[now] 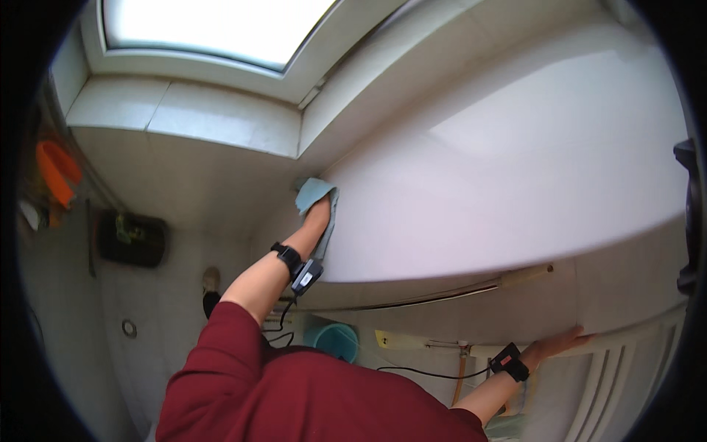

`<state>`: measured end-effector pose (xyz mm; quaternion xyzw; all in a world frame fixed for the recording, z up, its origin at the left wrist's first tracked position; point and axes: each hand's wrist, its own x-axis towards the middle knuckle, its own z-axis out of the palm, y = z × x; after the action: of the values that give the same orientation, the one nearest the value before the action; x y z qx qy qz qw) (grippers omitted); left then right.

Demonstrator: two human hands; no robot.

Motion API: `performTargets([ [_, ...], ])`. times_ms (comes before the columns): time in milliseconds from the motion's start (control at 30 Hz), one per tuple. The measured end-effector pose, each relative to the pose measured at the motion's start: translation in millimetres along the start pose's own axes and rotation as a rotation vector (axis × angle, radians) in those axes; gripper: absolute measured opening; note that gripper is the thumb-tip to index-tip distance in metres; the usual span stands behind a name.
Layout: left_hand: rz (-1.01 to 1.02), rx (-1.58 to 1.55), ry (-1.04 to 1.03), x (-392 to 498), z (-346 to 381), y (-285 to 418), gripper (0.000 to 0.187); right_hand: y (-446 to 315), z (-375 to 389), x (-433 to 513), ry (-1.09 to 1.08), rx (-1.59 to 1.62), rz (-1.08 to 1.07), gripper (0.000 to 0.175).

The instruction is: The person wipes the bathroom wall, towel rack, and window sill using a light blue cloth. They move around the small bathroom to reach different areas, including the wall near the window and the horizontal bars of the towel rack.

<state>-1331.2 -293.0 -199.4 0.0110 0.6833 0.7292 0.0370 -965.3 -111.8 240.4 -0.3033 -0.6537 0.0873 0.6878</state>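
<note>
My left hand (317,214) presses a light blue cloth (314,193) against the corner where a large smooth white surface (442,193) meets the tiled wall (210,166), just below the window ledge. The cloth covers the fingers, and one end hangs down beside the wrist. Off to the lower right, my right hand (560,342) rests with fingers extended on the edge of a white slatted panel (602,381), holding nothing visible. Black straps with small cabled devices are on both wrists.
A framed window (193,61) stands above the tiled ledge (221,119). Low down are a light blue bucket (337,340), an orange hose (459,381), a dark basin (132,240) and a round floor drain (128,329). An orange object (55,166) is at far left.
</note>
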Motion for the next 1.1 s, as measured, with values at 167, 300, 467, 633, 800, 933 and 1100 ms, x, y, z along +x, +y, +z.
performTargets([
  [167,0.104,-0.165,0.053,-1,11,25,0.045,9,-4,7,-0.015,0.036,-0.064,0.06],
  [300,0.24,-0.2,-0.06,0,28,60,0.045,21,-7,13,0.003,-0.046,-0.166,0.059],
  [467,0.444,-0.398,-0.209,11,39,178,0.047,28,-7,14,-0.048,0.043,-0.247,0.058],
  [633,0.506,-0.689,-0.375,29,32,294,0.05,23,-8,11,-0.079,0.171,-0.27,0.058],
  [800,0.957,-0.254,-0.294,69,49,385,0.052,23,-9,11,-0.084,0.133,-0.3,0.059],
  [933,1.508,0.379,0.146,101,61,458,0.051,27,-8,13,-0.079,0.144,-0.299,0.059],
  [1100,1.66,0.284,0.266,122,50,541,0.054,34,-7,13,-0.064,0.128,-0.22,0.058],
])
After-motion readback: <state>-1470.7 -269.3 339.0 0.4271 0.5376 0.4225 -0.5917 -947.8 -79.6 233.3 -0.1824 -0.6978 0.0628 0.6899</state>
